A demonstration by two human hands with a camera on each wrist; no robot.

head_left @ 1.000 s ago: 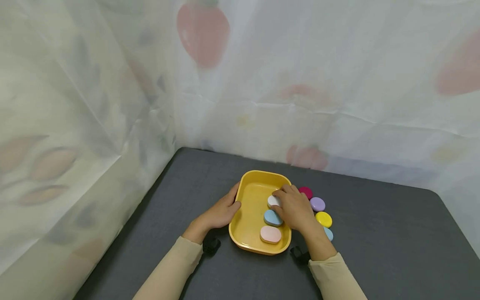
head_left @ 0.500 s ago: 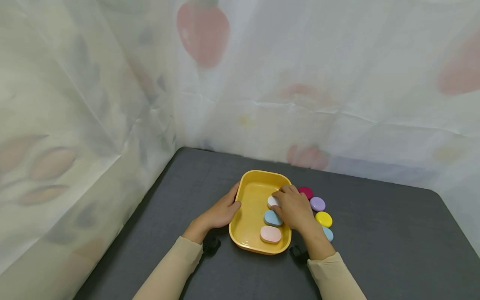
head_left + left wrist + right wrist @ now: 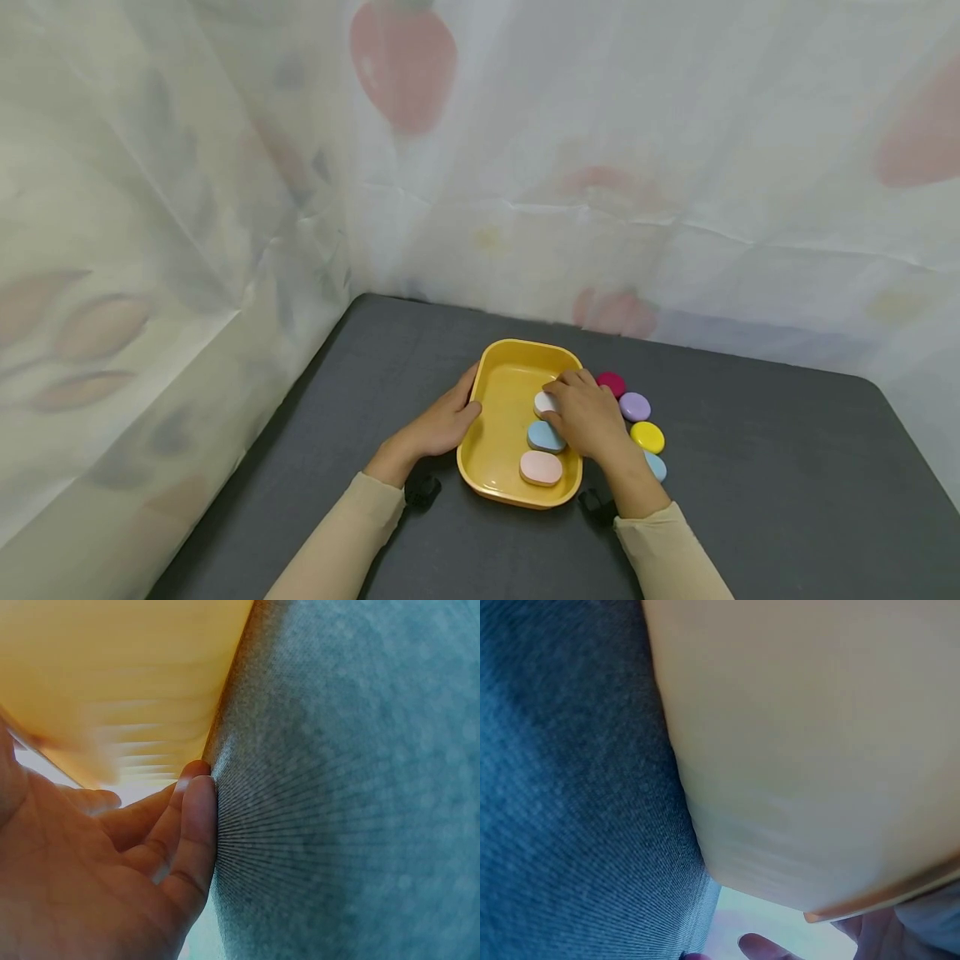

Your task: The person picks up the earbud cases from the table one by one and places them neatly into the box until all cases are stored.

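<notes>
In the head view, a yellow tray (image 3: 497, 433) lies on the dark table. My left hand (image 3: 438, 427) grips its left side, thumb at the rim and fingers against the outer wall; the left wrist view shows fingertips (image 3: 198, 791) low on that wall. Over the right rim reaches my right hand (image 3: 592, 417), pinching a white rounded piece (image 3: 545, 404) between thumb and index finger inside the tray. Part of that piece is hidden by the hand. Below it in the tray lie a blue oblong piece (image 3: 546, 437) and a pink oblong piece (image 3: 541, 468).
Right of the tray, a crimson disc (image 3: 612, 384), a purple disc (image 3: 635, 407), a yellow disc (image 3: 647, 437) and a partly hidden light blue piece (image 3: 656, 467) form a line on the table (image 3: 765, 475). Printed curtains (image 3: 675, 167) hang behind and at the left.
</notes>
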